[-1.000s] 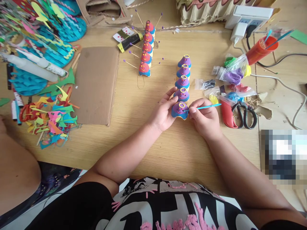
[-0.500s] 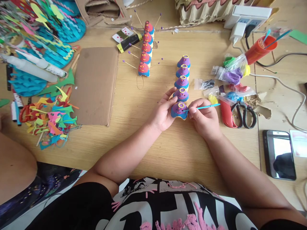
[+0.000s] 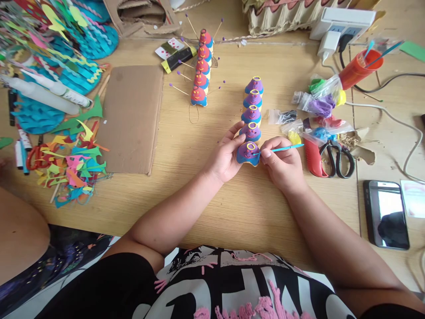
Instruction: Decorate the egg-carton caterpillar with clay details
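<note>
A purple and blue egg-carton caterpillar (image 3: 251,116), its bumps topped with yellow rings and bearing small faces, stands on the wooden table. My left hand (image 3: 227,155) grips its near end from the left side, thumb against the second bump. From the right, my right hand (image 3: 282,161) pinches a thin blue clay tool (image 3: 288,147). The tool's tip touches the face on the nearest bump, by the mouth. A second caterpillar (image 3: 201,79), red and blue with purple-tipped sticks, stands farther back to the left.
Left lie a cardboard sheet (image 3: 131,119), paper scraps (image 3: 75,168) and glue bottles (image 3: 43,93). Right are bags of clay (image 3: 318,104), black-handled scissors (image 3: 337,159), an orange cup (image 3: 360,68), a phone (image 3: 387,215) and a power strip (image 3: 343,23). Another person's arm (image 3: 21,235) is at the left edge.
Almost nothing differs. The blue clay tool has shifted very slightly in my right hand, its tip still at the nearest face; my left hand keeps its hold.
</note>
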`<action>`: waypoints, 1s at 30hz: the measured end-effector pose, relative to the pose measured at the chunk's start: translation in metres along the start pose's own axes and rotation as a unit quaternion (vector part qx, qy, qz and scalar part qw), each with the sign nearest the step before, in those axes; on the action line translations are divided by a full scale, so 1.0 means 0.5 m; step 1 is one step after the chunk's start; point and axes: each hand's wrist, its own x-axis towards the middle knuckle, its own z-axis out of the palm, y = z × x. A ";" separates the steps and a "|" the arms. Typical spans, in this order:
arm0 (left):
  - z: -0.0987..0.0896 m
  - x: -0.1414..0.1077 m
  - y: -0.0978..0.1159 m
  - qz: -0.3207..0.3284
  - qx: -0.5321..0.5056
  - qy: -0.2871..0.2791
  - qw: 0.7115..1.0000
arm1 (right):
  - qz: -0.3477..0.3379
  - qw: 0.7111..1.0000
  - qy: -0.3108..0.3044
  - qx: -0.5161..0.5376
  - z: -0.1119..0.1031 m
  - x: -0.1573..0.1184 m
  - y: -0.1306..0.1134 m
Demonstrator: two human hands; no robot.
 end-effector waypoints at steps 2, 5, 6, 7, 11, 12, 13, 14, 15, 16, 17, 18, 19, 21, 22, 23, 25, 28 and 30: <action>0.001 -0.001 0.000 -0.005 -0.004 0.001 1.000 | -0.002 1.000 -0.004 -0.002 0.001 0.001 -0.001; 0.001 -0.002 0.001 -0.004 -0.002 -0.003 1.000 | -0.008 1.000 -0.004 -0.009 0.001 0.001 0.000; 0.002 -0.002 0.001 0.000 -0.001 -0.008 1.000 | -0.009 1.000 -0.002 -0.011 0.000 0.000 0.001; 0.002 -0.002 0.001 0.005 0.000 -0.013 1.000 | -0.009 1.000 0.000 -0.012 0.000 0.000 0.001; 0.004 -0.002 0.002 0.012 0.011 -0.011 1.000 | -0.007 1.000 0.004 -0.016 0.002 0.000 -0.004; 0.004 -0.003 0.002 0.011 0.014 -0.010 1.000 | -0.008 1.000 0.004 -0.019 0.004 0.000 -0.006; 0.004 -0.003 0.002 0.012 0.016 -0.013 1.000 | -0.009 1.000 0.003 -0.021 0.005 0.000 -0.007; 0.004 -0.003 0.002 0.012 0.016 -0.017 1.000 | -0.011 1.000 0.002 -0.022 0.006 0.000 -0.009; 0.004 -0.003 0.002 0.012 0.014 -0.021 1.000 | -0.012 1.000 0.001 -0.022 0.007 0.000 -0.009; 0.004 -0.003 0.002 0.011 0.012 -0.022 1.000 | -0.012 1.000 0.000 -0.020 0.007 0.000 -0.009; 0.003 -0.003 0.002 0.008 0.008 -0.020 1.000 | -0.011 1.000 -0.001 -0.018 0.007 0.000 -0.008; 0.003 -0.003 0.002 0.004 0.005 -0.015 1.000 | -0.011 1.000 0.001 -0.016 0.006 -0.001 -0.008; 0.003 -0.003 0.002 -0.001 0.002 -0.009 1.000 | -0.010 1.000 0.003 -0.015 0.006 -0.001 -0.007; 0.004 -0.004 0.002 -0.006 -0.002 -0.001 1.000 | -0.009 1.000 0.007 -0.015 0.005 -0.001 -0.007; 0.004 -0.004 0.003 -0.008 -0.002 0.000 1.000 | -0.007 1.000 0.008 -0.016 0.006 0.000 -0.007; 0.005 -0.004 0.003 -0.008 -0.002 0.000 1.000 | -0.005 1.000 0.008 -0.017 0.006 0.000 -0.008; 0.007 -0.005 0.003 -0.006 0.000 -0.004 1.000 | -0.001 1.000 0.005 -0.017 0.007 0.000 -0.009; 0.007 -0.004 0.003 0.004 0.000 -0.018 1.000 | -0.003 1.000 0.001 -0.006 0.007 0.000 -0.009; 0.005 -0.003 0.002 0.005 -0.003 -0.017 1.000 | 0.002 1.000 0.003 -0.002 0.006 0.000 -0.008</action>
